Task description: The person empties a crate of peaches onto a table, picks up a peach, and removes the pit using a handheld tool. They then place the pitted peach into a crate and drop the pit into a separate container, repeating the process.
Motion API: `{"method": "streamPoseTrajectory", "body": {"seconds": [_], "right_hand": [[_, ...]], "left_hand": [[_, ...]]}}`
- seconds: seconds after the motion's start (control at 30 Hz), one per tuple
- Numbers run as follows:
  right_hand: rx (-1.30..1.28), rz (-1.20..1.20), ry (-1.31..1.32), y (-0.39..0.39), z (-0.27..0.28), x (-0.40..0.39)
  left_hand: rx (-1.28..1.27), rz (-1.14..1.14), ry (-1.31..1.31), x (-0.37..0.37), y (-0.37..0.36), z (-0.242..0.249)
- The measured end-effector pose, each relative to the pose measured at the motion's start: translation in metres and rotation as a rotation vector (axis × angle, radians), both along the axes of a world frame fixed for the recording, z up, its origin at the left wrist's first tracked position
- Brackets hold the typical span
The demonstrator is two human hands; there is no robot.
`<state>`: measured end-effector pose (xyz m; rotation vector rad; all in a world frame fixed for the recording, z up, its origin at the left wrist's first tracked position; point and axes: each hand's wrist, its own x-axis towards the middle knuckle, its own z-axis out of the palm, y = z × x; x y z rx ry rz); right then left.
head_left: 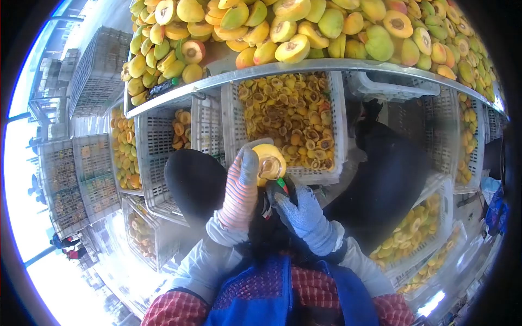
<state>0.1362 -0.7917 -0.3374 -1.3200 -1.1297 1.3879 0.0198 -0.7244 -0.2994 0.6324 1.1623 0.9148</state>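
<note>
My left hand [242,182], in a striped glove with grey fingertips, is closed around a halved peach [276,158]. The yellow cut face with its brown hollow points towards my right side. In a blue knit glove, my right hand [304,212] grips a small pitting knife with a black and green handle [282,186]. The tool's head meets the cut face, where a curved shape shows at the hollow; the blade itself is hard to make out. Both hands are above my lap, at the near edge of a white crate [338,130] holding many cut peach pieces [293,111].
A metal-edged table [228,75] heaped with halved peaches [326,24] spans the front. Crates of fruit stand at left [156,157] and right [447,206]. Stacked crates [100,70] rise at far left. A dark green-capped object [163,87] lies on the table's left end.
</note>
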Motion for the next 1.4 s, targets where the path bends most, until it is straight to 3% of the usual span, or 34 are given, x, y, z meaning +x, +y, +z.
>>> {"method": "streamPoseTrajectory", "body": {"seconds": [0.07, 0.17, 0.27, 0.47, 0.6, 0.7, 0.93, 1.03, 1.2, 1.27, 1.33, 1.4], "right_hand": [[0.072, 0.011, -0.138, 0.001, 0.006, 0.003], [0.010, 0.033, -0.083, -0.003, 0.003, 0.000], [-0.227, 0.047, 0.279, -0.005, 0.005, -0.002], [-0.613, -0.002, 0.626, -0.013, 0.015, -0.006], [-0.595, 0.091, 0.789, -0.012, 0.019, -0.003], [-0.669, 0.271, 1.102, -0.007, 0.024, 0.006], [-0.892, 0.407, 1.899, -0.009, 0.006, -0.004], [-0.775, 0.421, 2.242, -0.005, 0.002, -0.012], [-0.709, 0.487, 2.270, 0.002, -0.002, -0.018], [-0.635, 0.485, 2.245, 0.003, -0.003, -0.015], [-0.540, 0.476, 2.233, 0.005, -0.013, -0.008], [-0.760, 0.293, 2.130, 0.002, -0.021, -0.011]], "left_hand": [[0.040, 0.057, 0.065, 0.006, -0.008, -0.005], [0.101, 0.052, 0.193, 0.005, -0.011, -0.006], [0.212, -0.053, 0.363, -0.001, -0.003, -0.003], [0.247, -0.121, 0.382, -0.002, -0.005, -0.004], [0.261, -0.179, 0.387, -0.007, -0.004, -0.007], [0.354, -0.350, 0.427, -0.015, 0.006, -0.004], [0.105, -0.354, 0.097, -0.013, 0.003, -0.017], [-0.128, -0.161, -0.041, -0.003, -0.004, -0.018], [-0.300, -0.020, -0.184, -0.007, -0.006, -0.017], [-0.360, 0.192, -0.283, -0.012, -0.001, -0.014], [-0.187, 0.382, 0.001, -0.037, 0.005, -0.024], [0.160, 0.460, 0.178, -0.077, 0.030, -0.013]]}}
